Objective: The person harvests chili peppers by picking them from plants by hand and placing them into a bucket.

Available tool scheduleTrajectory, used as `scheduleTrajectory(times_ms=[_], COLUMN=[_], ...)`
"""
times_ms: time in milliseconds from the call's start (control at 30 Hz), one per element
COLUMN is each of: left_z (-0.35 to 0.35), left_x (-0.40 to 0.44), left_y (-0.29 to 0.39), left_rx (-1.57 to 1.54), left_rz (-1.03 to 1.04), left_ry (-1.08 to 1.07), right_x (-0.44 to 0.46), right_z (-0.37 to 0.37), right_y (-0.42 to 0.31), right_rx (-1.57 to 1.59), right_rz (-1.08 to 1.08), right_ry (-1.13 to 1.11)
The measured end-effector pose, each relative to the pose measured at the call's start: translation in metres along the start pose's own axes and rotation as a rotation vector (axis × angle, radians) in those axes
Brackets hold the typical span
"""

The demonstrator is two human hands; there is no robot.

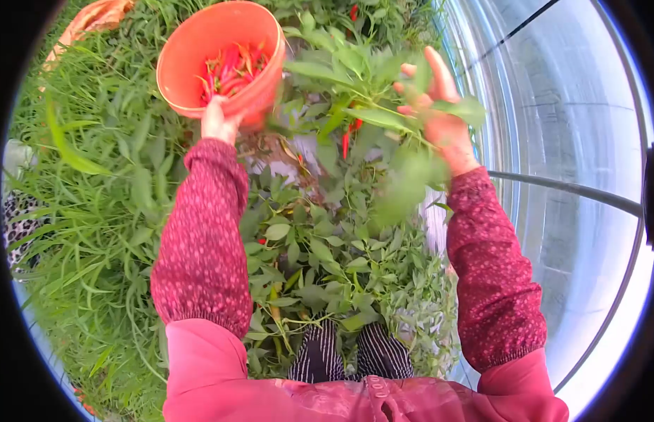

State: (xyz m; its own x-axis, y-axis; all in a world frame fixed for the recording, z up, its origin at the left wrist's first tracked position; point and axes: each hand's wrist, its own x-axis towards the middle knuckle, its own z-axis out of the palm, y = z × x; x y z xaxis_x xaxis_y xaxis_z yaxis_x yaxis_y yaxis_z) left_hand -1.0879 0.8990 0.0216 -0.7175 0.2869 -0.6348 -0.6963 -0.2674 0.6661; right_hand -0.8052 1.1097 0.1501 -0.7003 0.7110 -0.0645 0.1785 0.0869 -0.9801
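An orange-red bucket [179,60] with several red chili peppers [232,68] inside hangs from my left hand [220,121], whose fingers are closed on its near rim. At the upper right, my right hand [443,116] is raised among pepper leaves [383,116], with its fingers apart and nothing visible held in them. Leaves cover part of the palm. Between my hands, a red chili [346,143] hangs on the plant.
Pepper plants [327,246] fill the middle, reaching my striped trouser legs [320,352]. Tall grass [81,232] grows on the left, with an orange cloth or bag [91,21] at the top. A clear plastic greenhouse wall [573,126] with dark poles [566,186] curves along the right.
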Motion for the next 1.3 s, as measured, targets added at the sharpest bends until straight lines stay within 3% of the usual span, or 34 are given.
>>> scheduleTrajectory(times_ms=[133,200,267,333,433,467,500,567,600,633,667,767,800,833,867,900,933,967,1000,1033,1167,1233,1300], left_z=[-0.049,-0.04,-0.019,-0.014,-0.01,-0.016,-0.013,-0.034,-0.039,-0.038,-0.085,-0.123,-0.134,-0.15,-0.166,-0.188,-0.189,-0.232,-0.235,-0.242,-0.245,-0.203,-0.217], left_x=[0.084,0.081,0.079,0.092,0.06,0.047,0.028,-0.009,-0.043,-0.08,-0.104,-0.178,-0.195,-0.209,-0.226,-0.24,-0.25,-0.257,-0.268,-0.273,-0.265,-0.237,-0.222], left_y=[-0.065,-0.084,-0.095,-0.114,-0.096,-0.095,-0.101,-0.113,-0.111,-0.097,-0.117,-0.131,-0.138,-0.148,-0.159,-0.174,-0.168,-0.187,-0.178,-0.178,-0.177,-0.158,-0.158], left_rx=[0.007,0.264,0.293,0.234,0.45,0.525,0.614,0.832,0.842,0.72,0.745,1.575,1.841,1.929,1.994,2.185,2.211,2.106,2.043,2.23,2.265,2.179,1.845], left_rz=[-0.051,-0.138,-0.21,-0.257,-0.158,-0.13,-0.064,0.163,0.263,-0.169,-0.24,0.112,0.177,0.09,0.095,0.047,-0.25,-0.216,-0.217,-0.062,0.027,-0.361,0.097], left_ry=[0.015,-0.033,-0.177,-0.007,-0.078,-0.116,-0.032,-0.26,-0.358,-0.387,-0.476,-0.516,-0.508,-0.558,-0.591,-0.616,-0.735,-0.787,-0.723,-0.795,-0.85,-0.787,-0.526], right_x=[-0.027,-0.037,-0.056,-0.07,-0.095,-0.107,-0.111,-0.126,-0.152,-0.175,-0.202,-0.202,-0.199,-0.202,-0.205,-0.205,-0.21,-0.177,-0.187,-0.199,-0.265,-0.325,-0.298], right_z=[0.001,0.007,-0.002,-0.013,-0.036,-0.027,-0.043,-0.042,-0.043,-0.046,-0.014,0.038,0.049,0.063,0.066,0.074,0.082,0.106,0.116,0.126,0.143,0.146,0.136], right_y=[0.035,0.051,0.081,0.104,0.108,0.111,0.112,0.121,0.135,0.148,0.16,0.145,0.155,0.17,0.193,0.202,0.208,0.156,0.178,0.195,0.258,0.321,0.268], right_rx=[0.11,0.206,0.068,0.036,0.251,0.164,0.537,0.856,0.746,0.616,0.73,0.29,0.283,0.194,-0.099,-0.082,0.25,-0.023,-0.134,-0.139,-0.257,-0.261,-0.225], right_rz=[0.04,0.114,0.1,0.117,0.234,0.022,0.239,-0.145,0.035,0.222,0.436,0.693,0.601,0.547,0.311,0.321,0.65,0.492,0.408,0.32,0.31,0.275,0.347], right_ry=[0.056,0.172,0.222,0.334,0.345,0.372,0.503,-0.06,0.055,0.168,0.051,-0.193,-0.325,-0.363,-0.567,-0.678,-0.604,-0.741,-0.798,-0.803,-1.036,-0.99,-1.118])
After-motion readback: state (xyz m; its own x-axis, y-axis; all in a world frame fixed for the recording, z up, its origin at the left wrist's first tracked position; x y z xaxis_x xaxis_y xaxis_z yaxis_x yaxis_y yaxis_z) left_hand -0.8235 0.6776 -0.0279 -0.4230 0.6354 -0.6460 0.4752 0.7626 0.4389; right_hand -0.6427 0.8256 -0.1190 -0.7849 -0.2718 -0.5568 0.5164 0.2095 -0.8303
